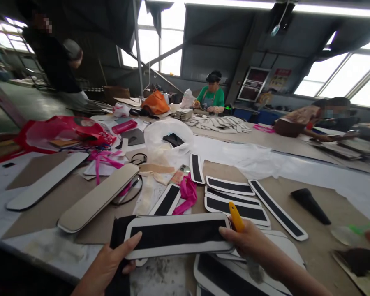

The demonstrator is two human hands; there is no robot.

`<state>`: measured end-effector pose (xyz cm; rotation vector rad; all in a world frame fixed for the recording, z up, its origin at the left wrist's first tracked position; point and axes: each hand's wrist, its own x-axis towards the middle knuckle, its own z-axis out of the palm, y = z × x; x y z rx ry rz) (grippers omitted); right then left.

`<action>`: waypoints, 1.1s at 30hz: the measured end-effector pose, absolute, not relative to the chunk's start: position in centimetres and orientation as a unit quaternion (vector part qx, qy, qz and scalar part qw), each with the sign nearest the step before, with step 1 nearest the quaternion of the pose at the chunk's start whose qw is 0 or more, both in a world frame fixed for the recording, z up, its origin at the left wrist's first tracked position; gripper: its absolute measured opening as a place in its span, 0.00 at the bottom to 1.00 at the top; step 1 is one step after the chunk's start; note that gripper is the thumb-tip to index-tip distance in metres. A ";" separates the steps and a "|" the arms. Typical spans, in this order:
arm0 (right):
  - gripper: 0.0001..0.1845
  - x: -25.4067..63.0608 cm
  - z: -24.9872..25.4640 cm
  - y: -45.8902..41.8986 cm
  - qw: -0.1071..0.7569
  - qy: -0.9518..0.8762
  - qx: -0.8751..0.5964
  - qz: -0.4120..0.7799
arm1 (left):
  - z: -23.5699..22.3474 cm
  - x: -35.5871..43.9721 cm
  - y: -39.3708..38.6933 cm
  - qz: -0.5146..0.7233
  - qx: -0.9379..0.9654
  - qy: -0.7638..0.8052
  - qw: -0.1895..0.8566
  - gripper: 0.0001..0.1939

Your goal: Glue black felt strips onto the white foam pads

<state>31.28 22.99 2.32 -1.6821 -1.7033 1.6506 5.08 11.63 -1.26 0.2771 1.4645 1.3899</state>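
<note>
A long, flat panel (pixel 179 234) with rounded corners, a white border and a black centre is held level in front of me. My left hand (pixel 111 259) grips its left end, thumb on top and fingers beneath. Black sheet material (pixel 121 228) lies against that same end. My right hand (pixel 249 238) pinches the right end, and a tool with a yellow handle (pixel 236 217) sticks up from this hand; its working end is not clear. Similar panels (pixel 228 271) lie stacked below my right forearm, and more panels (pixel 237 209) are fanned out just beyond.
Two long beige pieces (pixel 100 197) (pixel 49 181) lie left on brown board. Pink strips (pixel 188 193), a phone (pixel 180 173), a cable and a plastic bag (pixel 169 137) sit mid-table. A black cone (pixel 310 205) lies right. Several people work or stand around.
</note>
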 end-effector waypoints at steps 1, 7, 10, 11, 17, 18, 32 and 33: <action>0.16 31.3 2.3 23.0 0.110 -0.582 -0.584 0.555 | -1.5 5.2 11.7 0.574 0.136 0.618 0.520 0.16; 0.13 31.5 3.2 22.5 0.123 -0.603 -0.545 0.569 | -2.6 5.2 11.9 0.563 0.153 0.621 0.524 0.16; 0.15 31.7 3.6 22.3 0.113 -0.617 -0.534 0.567 | -2.2 5.2 11.8 0.557 0.121 0.624 0.534 0.14; 0.16 31.8 3.6 22.3 0.107 -0.622 -0.532 0.565 | -1.9 5.3 11.7 0.557 0.108 0.619 0.543 0.14; 0.21 33.0 2.7 22.8 0.079 -0.618 -0.555 0.551 | -1.3 5.3 11.8 0.571 0.015 0.515 0.639 0.19; 0.21 33.1 2.7 22.8 0.078 -0.615 -0.559 0.551 | -1.3 5.3 11.8 0.570 0.002 0.504 0.649 0.19; 0.22 29.5 1.0 27.3 0.141 -0.630 -0.573 0.504 | -2.0 1.8 13.1 0.597 -0.002 0.519 0.612 0.12; 0.21 29.2 1.1 27.7 0.161 -0.630 -0.583 0.488 | -2.0 1.3 13.4 0.609 -0.029 0.521 0.597 0.13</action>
